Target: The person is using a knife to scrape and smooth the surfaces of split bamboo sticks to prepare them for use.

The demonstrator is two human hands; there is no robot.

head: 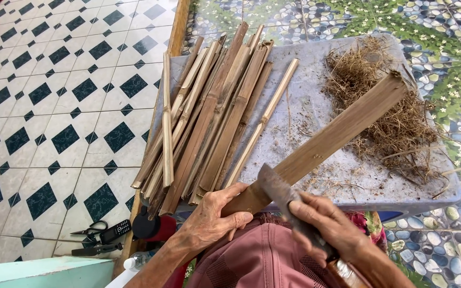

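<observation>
Currently, the left hand point(209, 221) grips the near end of a broad bamboo slat point(326, 144), fingers wrapped around its lower edge and thumb on top. The slat is flat, tan-brown and fibrous, with a ragged far end; it runs diagonally from the person's lap up and to the right, over a grey board point(316, 101). The right hand point(329, 226) is closed around the handle of a dark, worn cleaver point(281, 194), fingers clamped tight. The blade edge rests across the slat just beyond the left thumb.

A bundle of narrower split bamboo strips point(209, 117) lies on the left part of the board, fanned lengthwise. A heap of dry fibrous shavings point(385, 112) lies at the right, partly beneath the slat's far end. Scissors point(93, 229) and a small black phone point(114, 231) lie on the tiled floor point(54, 106).
</observation>
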